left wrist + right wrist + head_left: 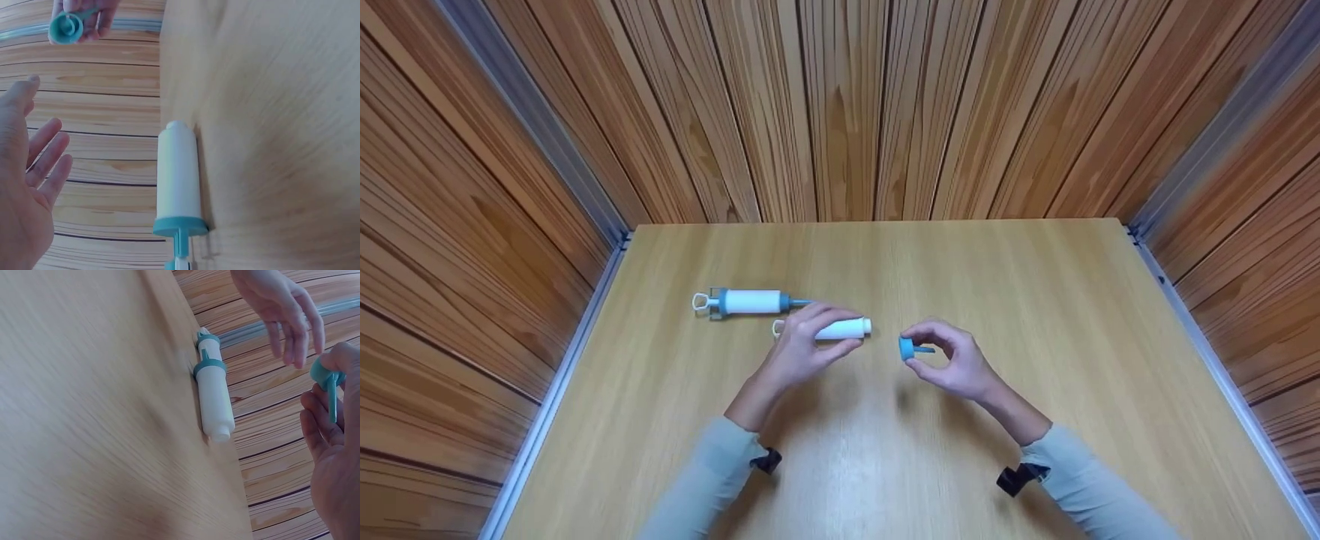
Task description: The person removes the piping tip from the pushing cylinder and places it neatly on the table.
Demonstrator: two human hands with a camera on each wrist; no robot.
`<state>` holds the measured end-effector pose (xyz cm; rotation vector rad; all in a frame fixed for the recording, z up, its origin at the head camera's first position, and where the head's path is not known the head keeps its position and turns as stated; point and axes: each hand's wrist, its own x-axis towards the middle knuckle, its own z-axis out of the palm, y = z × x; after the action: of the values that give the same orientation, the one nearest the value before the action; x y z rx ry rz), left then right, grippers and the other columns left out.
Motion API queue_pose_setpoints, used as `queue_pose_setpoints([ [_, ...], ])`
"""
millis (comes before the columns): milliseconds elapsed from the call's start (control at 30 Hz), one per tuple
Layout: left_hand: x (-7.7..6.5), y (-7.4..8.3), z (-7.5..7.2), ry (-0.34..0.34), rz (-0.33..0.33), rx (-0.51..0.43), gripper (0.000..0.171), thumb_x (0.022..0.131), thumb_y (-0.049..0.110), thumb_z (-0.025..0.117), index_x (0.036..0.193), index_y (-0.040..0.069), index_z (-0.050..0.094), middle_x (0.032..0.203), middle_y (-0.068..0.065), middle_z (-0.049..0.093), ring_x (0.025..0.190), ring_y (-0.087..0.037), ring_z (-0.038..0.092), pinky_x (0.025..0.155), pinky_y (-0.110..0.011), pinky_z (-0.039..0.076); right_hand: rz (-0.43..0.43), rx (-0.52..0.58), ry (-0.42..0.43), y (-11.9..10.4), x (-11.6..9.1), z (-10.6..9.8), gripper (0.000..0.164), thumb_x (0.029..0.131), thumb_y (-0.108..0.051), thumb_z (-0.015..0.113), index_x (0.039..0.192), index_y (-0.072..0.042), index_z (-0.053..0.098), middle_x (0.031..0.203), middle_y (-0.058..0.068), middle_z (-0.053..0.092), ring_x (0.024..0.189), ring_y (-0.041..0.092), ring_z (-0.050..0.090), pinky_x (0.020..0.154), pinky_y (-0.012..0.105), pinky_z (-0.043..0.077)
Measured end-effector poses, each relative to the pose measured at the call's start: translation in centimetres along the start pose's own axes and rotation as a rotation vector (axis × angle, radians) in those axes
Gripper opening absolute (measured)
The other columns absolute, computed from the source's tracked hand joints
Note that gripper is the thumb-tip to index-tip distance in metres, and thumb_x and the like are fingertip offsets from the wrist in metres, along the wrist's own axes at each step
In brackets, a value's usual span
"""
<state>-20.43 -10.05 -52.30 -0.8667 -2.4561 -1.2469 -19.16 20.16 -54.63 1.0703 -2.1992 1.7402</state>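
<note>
My right hand (955, 364) pinches a turquoise round plastic cap with a thin spout (907, 348) between thumb and fingers, its open side facing left and its spout pointing back toward my palm. My left hand (808, 343) holds nothing; its fingers are loosely extended, hovering by a white cylindrical plastic barrel with a teal collar (844, 329), apart from it. That barrel lies on its side on the pale wood-grain counter (847, 472), its bare, narrow neck facing right, toward the cap but well apart from it. Just beyond it lies a similar white plastic syringe with a grey-blue collar (752, 301), its white ring handle at the left and slim nozzle toward the right. Upright brown wood-plank panelling (840, 112) stands behind the counter.
</note>
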Motion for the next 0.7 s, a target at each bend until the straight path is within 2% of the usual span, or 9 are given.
queue_pose_setpoints([
  [333, 0.8, 0.9, 0.5, 0.039, 0.197, -0.020, 0.037, 0.096, 0.017, 0.091, 0.131, 0.010, 0.084, 0.128, -0.011, 0.086, 0.118, -0.029, 0.083, 0.104, -0.044, 0.067, 0.000, 0.015, 0.018, 0.0, 0.6, 0.6, 0.043, 0.090, 0.016, 0.082, 0.131, 0.005, 0.074, 0.120, 0.026, 0.076, 0.116, 0.003, 0.074, 0.107, 0.022, 0.062],
  [467, 1.0, 1.2, 0.9, 0.052, 0.225, -0.034, 0.036, 0.094, 0.014, 0.092, 0.128, 0.007, 0.085, 0.125, -0.012, 0.087, 0.114, -0.029, 0.085, 0.102, -0.043, 0.068, -0.001, 0.031, 0.047, 0.0, 0.6, 0.8, 0.044, 0.089, 0.018, 0.082, 0.130, 0.006, 0.074, 0.118, 0.023, 0.076, 0.114, 0.003, 0.074, 0.106, 0.024, 0.063],
  [700, 1.3, 1.8, 1.2, 0.070, 0.247, -0.036, 0.034, 0.093, 0.015, 0.093, 0.125, 0.007, 0.086, 0.120, -0.012, 0.088, 0.111, -0.028, 0.087, 0.100, -0.042, 0.069, -0.004, 0.037, 0.083, 0.0, 1.0, 1.0, 0.043, 0.088, 0.019, 0.081, 0.129, 0.007, 0.075, 0.116, 0.021, 0.076, 0.113, 0.004, 0.074, 0.106, 0.020, 0.062],
])
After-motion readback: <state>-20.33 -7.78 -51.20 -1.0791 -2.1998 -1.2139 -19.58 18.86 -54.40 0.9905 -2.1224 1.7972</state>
